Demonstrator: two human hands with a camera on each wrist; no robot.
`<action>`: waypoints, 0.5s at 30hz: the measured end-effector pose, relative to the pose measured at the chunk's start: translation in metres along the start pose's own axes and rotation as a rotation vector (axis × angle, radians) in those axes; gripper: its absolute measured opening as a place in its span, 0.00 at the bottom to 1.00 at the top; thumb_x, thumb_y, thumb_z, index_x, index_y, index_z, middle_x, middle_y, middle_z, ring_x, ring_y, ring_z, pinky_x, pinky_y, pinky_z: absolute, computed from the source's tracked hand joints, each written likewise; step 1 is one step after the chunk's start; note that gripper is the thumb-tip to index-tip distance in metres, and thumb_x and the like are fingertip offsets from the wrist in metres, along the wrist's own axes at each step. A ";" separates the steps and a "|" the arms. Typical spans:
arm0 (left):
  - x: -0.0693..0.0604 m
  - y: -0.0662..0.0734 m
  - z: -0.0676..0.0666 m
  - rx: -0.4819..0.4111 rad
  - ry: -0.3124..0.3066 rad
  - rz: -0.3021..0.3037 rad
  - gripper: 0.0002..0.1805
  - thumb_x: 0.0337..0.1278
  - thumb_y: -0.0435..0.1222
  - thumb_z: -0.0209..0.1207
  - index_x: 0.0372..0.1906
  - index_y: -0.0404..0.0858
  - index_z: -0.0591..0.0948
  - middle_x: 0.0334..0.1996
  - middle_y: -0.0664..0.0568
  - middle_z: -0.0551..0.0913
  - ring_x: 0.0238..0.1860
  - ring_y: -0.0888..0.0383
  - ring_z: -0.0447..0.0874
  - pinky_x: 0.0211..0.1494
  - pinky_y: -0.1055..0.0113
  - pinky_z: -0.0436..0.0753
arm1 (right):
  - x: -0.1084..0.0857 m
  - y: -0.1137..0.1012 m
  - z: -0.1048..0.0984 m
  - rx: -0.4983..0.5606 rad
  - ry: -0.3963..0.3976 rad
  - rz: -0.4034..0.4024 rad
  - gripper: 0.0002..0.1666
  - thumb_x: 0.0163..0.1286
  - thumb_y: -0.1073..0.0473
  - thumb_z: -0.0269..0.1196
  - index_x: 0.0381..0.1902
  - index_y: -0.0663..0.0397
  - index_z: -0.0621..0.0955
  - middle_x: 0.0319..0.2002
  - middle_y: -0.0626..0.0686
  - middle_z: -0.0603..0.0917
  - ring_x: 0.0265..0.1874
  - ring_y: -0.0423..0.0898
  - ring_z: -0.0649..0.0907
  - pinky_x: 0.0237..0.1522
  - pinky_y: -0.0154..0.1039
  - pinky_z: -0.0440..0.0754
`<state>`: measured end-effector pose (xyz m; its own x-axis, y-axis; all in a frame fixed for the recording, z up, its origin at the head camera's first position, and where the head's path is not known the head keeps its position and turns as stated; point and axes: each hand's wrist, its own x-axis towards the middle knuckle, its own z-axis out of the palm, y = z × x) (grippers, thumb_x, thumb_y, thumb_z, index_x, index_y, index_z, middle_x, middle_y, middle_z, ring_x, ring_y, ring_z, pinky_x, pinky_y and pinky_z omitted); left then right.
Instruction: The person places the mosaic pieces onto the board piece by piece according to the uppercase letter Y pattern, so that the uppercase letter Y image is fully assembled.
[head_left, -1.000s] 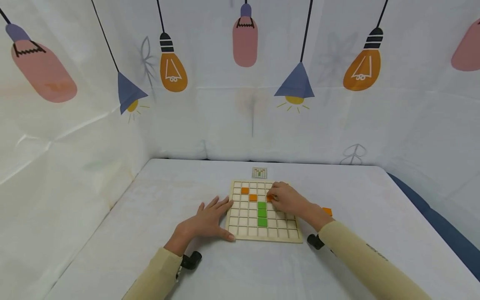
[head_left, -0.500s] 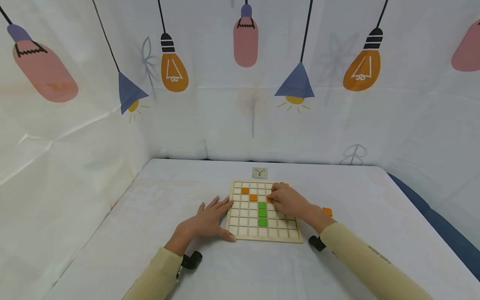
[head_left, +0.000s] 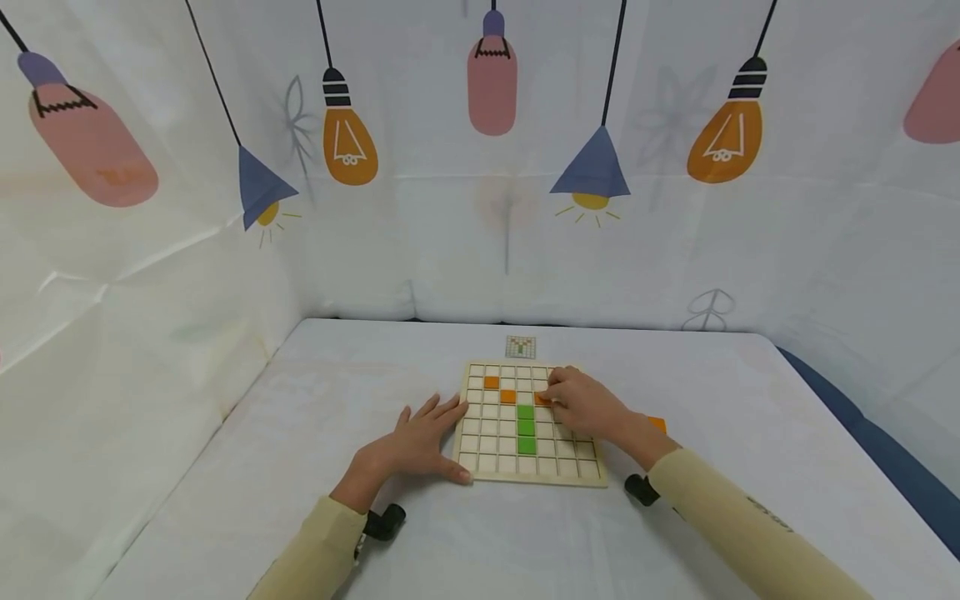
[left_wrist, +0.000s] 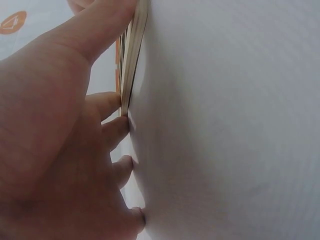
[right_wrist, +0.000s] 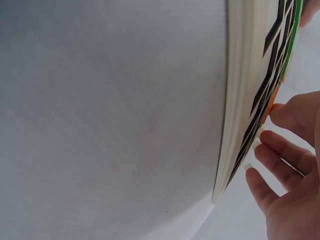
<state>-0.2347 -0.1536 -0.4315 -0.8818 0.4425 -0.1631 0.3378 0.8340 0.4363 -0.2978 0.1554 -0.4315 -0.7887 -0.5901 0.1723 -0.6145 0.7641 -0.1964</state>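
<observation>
A wooden grid board (head_left: 487,465) lies flat on the white table. Green square tiles (head_left: 527,427) form a column in it, with orange tiles (head_left: 507,397) above. My left hand (head_left: 408,446) rests spread along the board's left edge, thumb at the near corner; the left wrist view shows its fingertips against the wooden edge (left_wrist: 131,65). My right hand (head_left: 588,406) is over the board's right half, thumb and fingertips at an orange tile (head_left: 542,399) sitting in the grid. In the right wrist view, the thumb (right_wrist: 285,117) touches this tile, with the curled fingers close beside.
A small printed pattern card (head_left: 521,347) lies behind the board. Another orange tile (head_left: 657,423) lies right of the board, partly behind the right forearm. A white sheet (head_left: 442,242) printed with lamps hangs behind the table.
My right hand has shifted very slightly to the right, and more of the orange tile at its fingertips shows. My left hand stays at the board's edge.
</observation>
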 end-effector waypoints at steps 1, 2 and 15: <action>0.000 0.000 0.000 -0.001 0.001 0.000 0.63 0.39 0.64 0.72 0.80 0.46 0.55 0.81 0.52 0.52 0.82 0.42 0.40 0.74 0.28 0.43 | -0.001 0.001 0.000 0.007 0.000 0.006 0.18 0.67 0.69 0.61 0.52 0.53 0.87 0.42 0.48 0.81 0.39 0.43 0.73 0.42 0.39 0.75; 0.000 0.000 0.000 0.003 -0.002 -0.002 0.63 0.39 0.64 0.72 0.80 0.46 0.54 0.81 0.52 0.51 0.82 0.42 0.40 0.74 0.28 0.42 | -0.002 0.001 0.001 0.010 -0.003 0.013 0.19 0.67 0.68 0.61 0.53 0.52 0.87 0.42 0.48 0.81 0.40 0.43 0.73 0.43 0.39 0.75; 0.001 0.001 0.000 0.005 0.001 -0.002 0.63 0.39 0.64 0.72 0.80 0.47 0.55 0.81 0.53 0.51 0.82 0.42 0.40 0.75 0.29 0.42 | -0.011 0.011 -0.006 0.021 -0.049 0.055 0.16 0.68 0.66 0.60 0.49 0.52 0.88 0.46 0.48 0.82 0.48 0.45 0.78 0.52 0.45 0.79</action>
<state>-0.2353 -0.1525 -0.4308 -0.8827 0.4407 -0.1630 0.3380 0.8365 0.4313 -0.2959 0.1715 -0.4294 -0.8211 -0.5595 0.1130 -0.5697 0.7907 -0.2244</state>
